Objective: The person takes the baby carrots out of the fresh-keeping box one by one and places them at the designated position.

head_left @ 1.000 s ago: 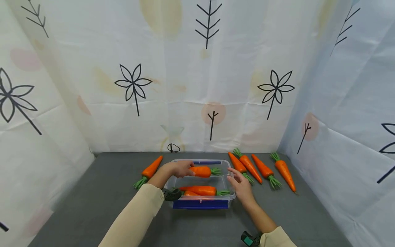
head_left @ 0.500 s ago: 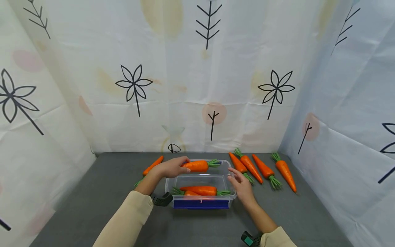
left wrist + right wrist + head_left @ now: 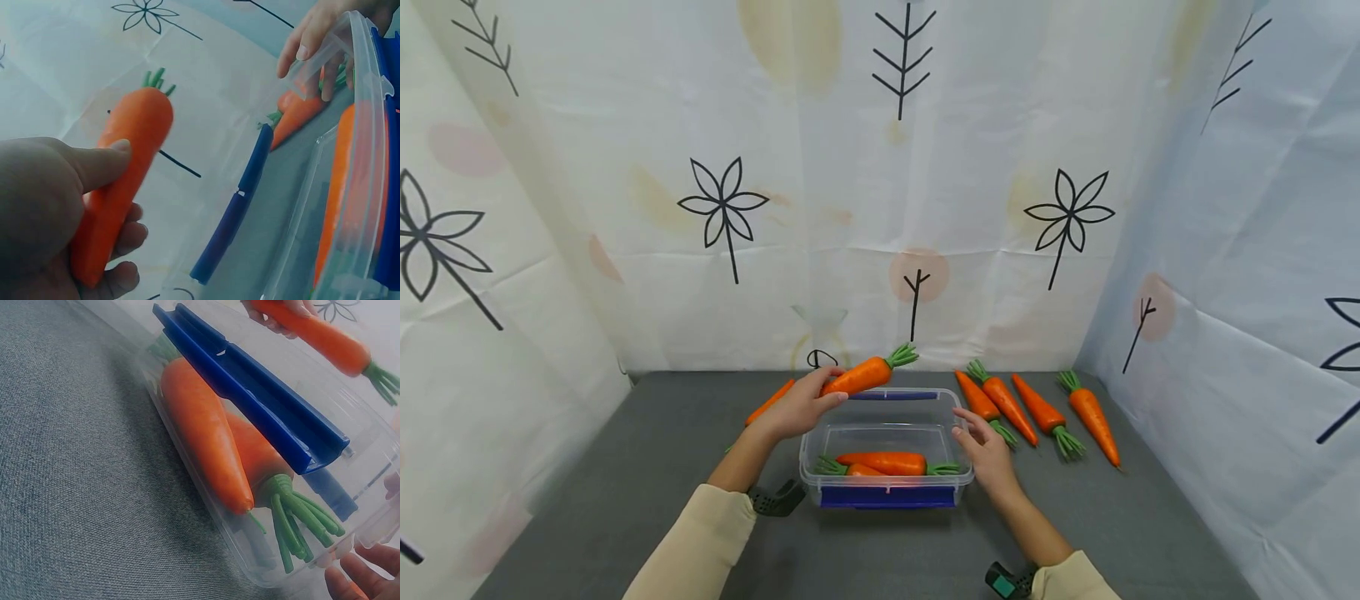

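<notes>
My left hand (image 3: 799, 410) grips an orange carrot (image 3: 861, 377) by its narrower part, green leaf stubs pointing up and right. It is above the back left of a clear plastic box (image 3: 887, 481) with blue clips. In the left wrist view, the thumb lies along the carrot (image 3: 128, 150) and the fingers curl underneath. Inside the box, two carrots lie at the near side, one carrot (image 3: 887, 462) largely visible. My right hand (image 3: 991, 458) is at the box's right end, its fingers loosely bent at the rim; firm contact is hard to tell.
Right of the box lie several carrots, among them a leaning carrot (image 3: 1009, 408) and an outer carrot (image 3: 1093, 423). Another carrot (image 3: 769, 403) lies partly behind my left hand. A patterned cloth (image 3: 850, 208) closes off the back and sides of the grey table (image 3: 647, 467).
My left hand has lifted the carrot up out of the box and drawn it left, tilting its leafy end upward. The right hand and the box have stayed in place.
</notes>
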### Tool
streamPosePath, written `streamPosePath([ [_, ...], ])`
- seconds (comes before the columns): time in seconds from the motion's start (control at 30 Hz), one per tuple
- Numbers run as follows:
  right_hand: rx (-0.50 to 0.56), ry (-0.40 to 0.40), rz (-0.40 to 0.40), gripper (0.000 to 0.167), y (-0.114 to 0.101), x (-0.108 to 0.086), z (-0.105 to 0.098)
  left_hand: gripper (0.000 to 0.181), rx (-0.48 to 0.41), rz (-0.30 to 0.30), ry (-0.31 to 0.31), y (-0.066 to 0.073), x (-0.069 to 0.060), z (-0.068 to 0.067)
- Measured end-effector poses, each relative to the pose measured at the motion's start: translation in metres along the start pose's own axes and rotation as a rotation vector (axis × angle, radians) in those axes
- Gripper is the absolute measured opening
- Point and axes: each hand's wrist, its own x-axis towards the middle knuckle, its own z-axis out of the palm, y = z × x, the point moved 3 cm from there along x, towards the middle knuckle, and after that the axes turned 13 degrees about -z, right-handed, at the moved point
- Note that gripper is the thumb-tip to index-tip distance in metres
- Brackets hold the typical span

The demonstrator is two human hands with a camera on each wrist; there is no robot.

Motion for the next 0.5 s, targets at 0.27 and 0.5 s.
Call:
streamPosePath([
  [0.27,-0.004,-0.003,0.001,0.038,0.0,-0.001,0.001,0.045,-0.1,0.028,0.141,-0.021,-0.008,-0.007],
  [0.5,0.047,0.012,0.023,0.036,0.002,0.0,0.001,0.045,-0.11,0.001,0.289,-0.044,-0.01,-0.012],
])
